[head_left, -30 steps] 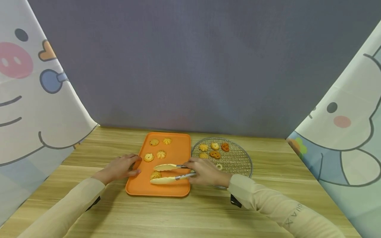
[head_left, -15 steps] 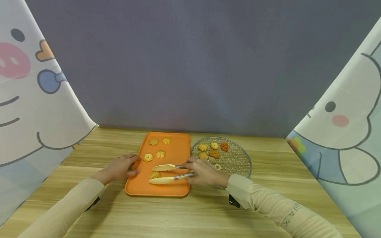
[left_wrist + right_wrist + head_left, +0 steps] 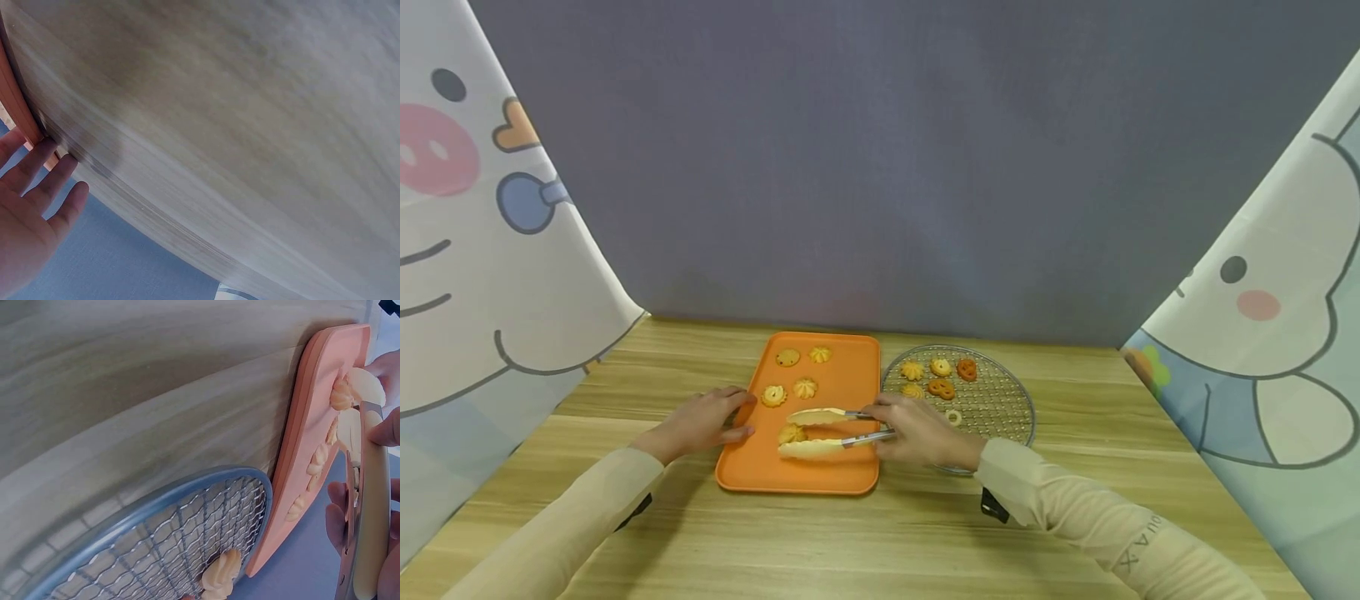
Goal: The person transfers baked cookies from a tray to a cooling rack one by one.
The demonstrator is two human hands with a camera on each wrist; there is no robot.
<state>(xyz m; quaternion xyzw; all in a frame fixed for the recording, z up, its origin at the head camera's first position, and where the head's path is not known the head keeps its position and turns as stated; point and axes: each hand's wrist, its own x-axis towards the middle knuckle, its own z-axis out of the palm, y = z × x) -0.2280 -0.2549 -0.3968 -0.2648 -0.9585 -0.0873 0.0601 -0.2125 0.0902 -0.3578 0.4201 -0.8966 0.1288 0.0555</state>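
**While the left hand (image 3: 700,425) touches an orange tray (image 3: 850,371), the right hand (image 3: 917,431) holds tongs (image 3: 811,450)**

As we look down at the wooden table (image 3: 820,542), we see the right hand's fingers curled round the metal arms of the tongs. Their two cream tips stand apart on either side of a swirled cookie (image 3: 791,434), which lies on the near part of the tray; we cannot tell whether both tips touch it. The left hand rests at the tray's left edge, and in the left wrist view we find its fingers extended and spread against the rim, holding nothing.

Four more cookies lie beyond the tongs on the tray. We make out a round speckled cookie (image 3: 787,357) beside a star-shaped cookie (image 3: 820,355) at the far end, then a ruffled cookie (image 3: 773,396) beside a fluted cookie (image 3: 805,388).

Just right of the tray we see a round wire rack (image 3: 1000,408), partly covered by the right hand. On it are a reddish pretzel (image 3: 967,370), a brown pretzel (image 3: 941,388), a small pale ring (image 3: 953,417) and three yellow cookies (image 3: 912,370). Behind everything we see a grey cloth (image 3: 880,167), with cartoon-printed panels (image 3: 1285,367) on both sides.
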